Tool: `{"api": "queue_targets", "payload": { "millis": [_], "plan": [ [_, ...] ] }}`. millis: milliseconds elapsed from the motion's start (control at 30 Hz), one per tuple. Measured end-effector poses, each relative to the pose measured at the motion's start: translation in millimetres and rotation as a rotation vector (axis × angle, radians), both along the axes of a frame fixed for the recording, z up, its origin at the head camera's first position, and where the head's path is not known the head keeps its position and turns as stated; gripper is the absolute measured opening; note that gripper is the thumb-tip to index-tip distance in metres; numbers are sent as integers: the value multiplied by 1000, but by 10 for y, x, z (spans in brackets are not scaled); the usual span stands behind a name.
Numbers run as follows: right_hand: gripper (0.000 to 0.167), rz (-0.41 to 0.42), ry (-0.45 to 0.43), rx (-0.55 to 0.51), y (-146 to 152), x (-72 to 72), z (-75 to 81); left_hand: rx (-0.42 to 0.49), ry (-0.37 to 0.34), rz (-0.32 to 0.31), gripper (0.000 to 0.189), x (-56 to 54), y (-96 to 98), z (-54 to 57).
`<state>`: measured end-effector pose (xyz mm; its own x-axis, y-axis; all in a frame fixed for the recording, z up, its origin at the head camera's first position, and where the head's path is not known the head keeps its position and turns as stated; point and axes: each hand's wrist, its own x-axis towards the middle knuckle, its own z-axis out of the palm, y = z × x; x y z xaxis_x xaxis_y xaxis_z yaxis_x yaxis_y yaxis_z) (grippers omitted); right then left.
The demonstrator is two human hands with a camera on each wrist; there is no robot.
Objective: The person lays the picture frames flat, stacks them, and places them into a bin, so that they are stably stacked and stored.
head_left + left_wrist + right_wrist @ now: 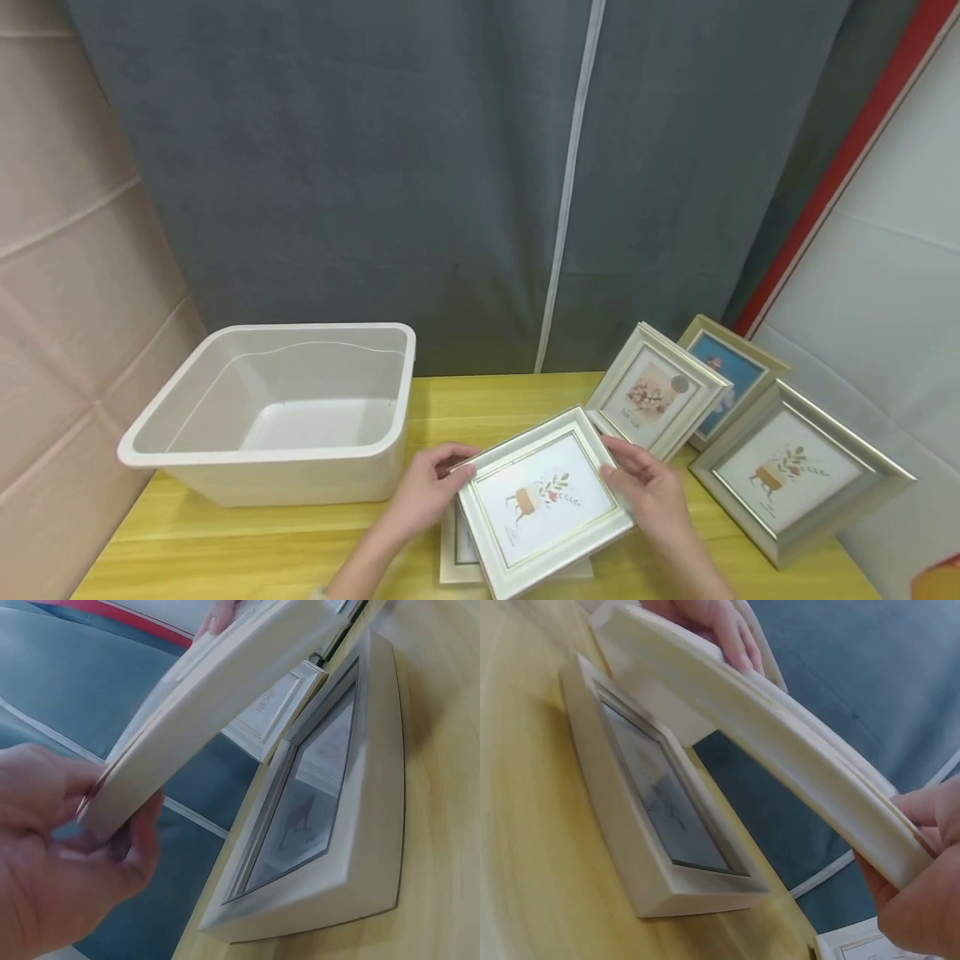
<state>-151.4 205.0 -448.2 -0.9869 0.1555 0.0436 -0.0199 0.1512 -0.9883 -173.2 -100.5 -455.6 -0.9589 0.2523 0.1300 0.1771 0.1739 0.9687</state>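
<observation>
Both hands hold a white picture frame (546, 500) with a floral deer print, tilted above the table. My left hand (427, 492) pinches its left edge, thumb on the front and fingers behind. At the opposite edge my right hand (648, 487) grips it the same way. Beneath it a second pale picture frame (360, 825) lies flat on the wood, mostly covered in the head view; the wrist views show its glass and thick border. In the right wrist view the held frame's side edge (780, 761) shows between the two hands.
A white plastic tub (322, 454) stands on the yellow wooden table (277, 542) at the left. On the right lean a cream frame with a blossom picture (652, 396), a gold frame with a blue picture (731, 367) and a silver frame (802, 475). A grey curtain (360, 183) hangs behind.
</observation>
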Motion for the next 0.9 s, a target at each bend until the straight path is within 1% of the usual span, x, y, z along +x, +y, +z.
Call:
{"api": "queue_targets", "payload": {
  "millis": [100, 233, 300, 400, 533, 767, 833, 900],
  "plan": [
    [48, 11, -47, 10, -39, 9, -52, -27, 7, 102, 19, -47, 14, -55],
    [49, 39, -71, 39, -64, 44, -135, -116, 18, 232, 17, -93, 36, -116],
    [50, 67, -73, 61, -63, 67, -181, -150, 25, 280, 17, -110, 47, -137],
    [53, 124, -75, 73, -53, 108, -242, -179, 49, 325, 16, -131, 59, -158],
    [59, 197, -70, 85, -31, 162, -311, -199, 66, 340, 15, -164, 66, -207],
    [71, 369, -103, 72, -2, 213, -368, -211, 66, 317, 18, -213, 39, -371],
    [73, 387, -114, 71, -2, 226, -363, -217, 68, 312, 18, -213, 32, -412],
    [74, 383, -117, 83, -5, 233, -355, -220, 72, 307, 19, -212, 28, -443]
  ]
}}
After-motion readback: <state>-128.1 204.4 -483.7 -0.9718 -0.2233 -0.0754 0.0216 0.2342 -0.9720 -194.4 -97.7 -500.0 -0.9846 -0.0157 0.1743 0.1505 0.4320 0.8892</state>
